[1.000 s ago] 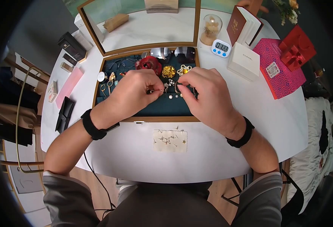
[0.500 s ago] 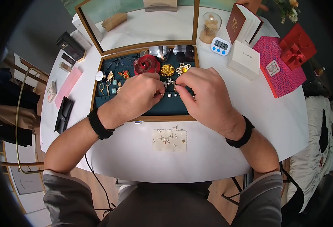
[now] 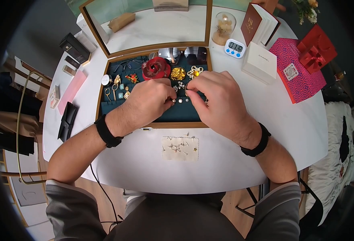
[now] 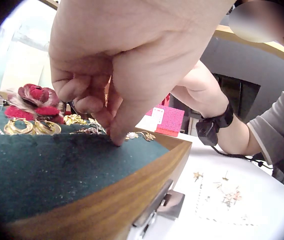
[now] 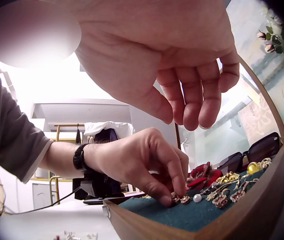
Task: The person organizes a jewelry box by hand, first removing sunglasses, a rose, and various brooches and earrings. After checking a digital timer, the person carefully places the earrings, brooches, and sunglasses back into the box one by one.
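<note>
My left hand (image 3: 148,98) reaches into a wooden jewelry case (image 3: 177,125) with a dark green lining (image 5: 152,214). Its thumb and index finger pinch a small stud earring (image 3: 174,101), down at the lining in the left wrist view and mostly covered by the fingertips. Just right of it sit pale studs (image 3: 180,101) in a row. My right hand (image 3: 219,94) hovers over the case's right side, fingers loosely bent and holding nothing in the right wrist view. Behind the hands lie a red flower brooch (image 3: 156,68), a gold ornament (image 3: 178,73) and a flower-shaped piece (image 3: 195,72).
The case's glass lid (image 3: 146,30) stands raised at the back. In front, a cream card (image 3: 167,156) carries several small stud earrings. A timer (image 3: 234,48), a white box (image 3: 259,63) and a pink patterned bag (image 3: 303,82) stand right; a black pouch (image 3: 67,122) lies left.
My left hand has lowered its fingertips with the stud earring to the lining, beside the row of pale studs. The right hand stays almost in place. The head view has shifted slightly.
</note>
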Demonstrator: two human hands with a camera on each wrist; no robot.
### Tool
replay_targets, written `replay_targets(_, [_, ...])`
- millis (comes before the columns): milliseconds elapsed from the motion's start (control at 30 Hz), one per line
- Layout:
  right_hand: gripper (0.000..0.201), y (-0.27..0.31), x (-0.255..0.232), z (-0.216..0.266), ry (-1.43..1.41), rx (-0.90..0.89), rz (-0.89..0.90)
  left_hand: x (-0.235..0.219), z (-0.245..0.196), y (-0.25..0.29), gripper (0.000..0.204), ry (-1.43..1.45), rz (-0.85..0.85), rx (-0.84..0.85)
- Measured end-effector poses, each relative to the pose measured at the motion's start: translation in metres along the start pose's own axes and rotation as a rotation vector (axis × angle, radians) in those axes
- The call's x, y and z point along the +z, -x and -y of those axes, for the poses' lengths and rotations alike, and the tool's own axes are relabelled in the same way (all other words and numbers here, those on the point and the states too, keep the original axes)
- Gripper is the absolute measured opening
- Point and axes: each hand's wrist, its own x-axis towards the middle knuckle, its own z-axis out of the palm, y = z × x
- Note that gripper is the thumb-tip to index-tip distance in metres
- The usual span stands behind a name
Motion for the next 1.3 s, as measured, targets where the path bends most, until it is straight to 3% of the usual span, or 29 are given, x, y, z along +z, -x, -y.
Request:
replay_targets(300, [0.01, 0.0, 0.002, -0.003, -0.009, -0.007, -0.027, -0.027, -0.011, 0.022, 0.016, 0.057, -0.102, 0.004])
replay_targets(367, [0.009, 0.0, 0.003, -0.003, 0.0, -0.003, -0.023, -0.025, -0.02, 0.038, 0.015, 0.059, -0.115, 0.079])
replay_targets(433, [0.009, 0.0, 0.005, -0.001, 0.004, -0.004, -0.017, -0.019, -0.033, 0.051, 0.011, 0.017, 0.018, 0.261])
replay_targets(533, [0.009, 0.002, 0.006, 0.001, 0.004, 0.002, -0.002, 0.0, -0.044, 0.064, 0.01, -0.018, 0.102, 0.336])
replay_targets(867, [0.008, 0.003, 0.007, 0.003, 0.005, 0.014, 0.031, 0.025, -0.06, 0.051, 0.012, -0.038, 0.011, 0.305])
replay_targets(1300, [0.007, 0.002, 0.005, 0.002, -0.001, 0.019, 0.033, 0.037, -0.069, 0.042, 0.01, -0.295, 0.138, 0.437])
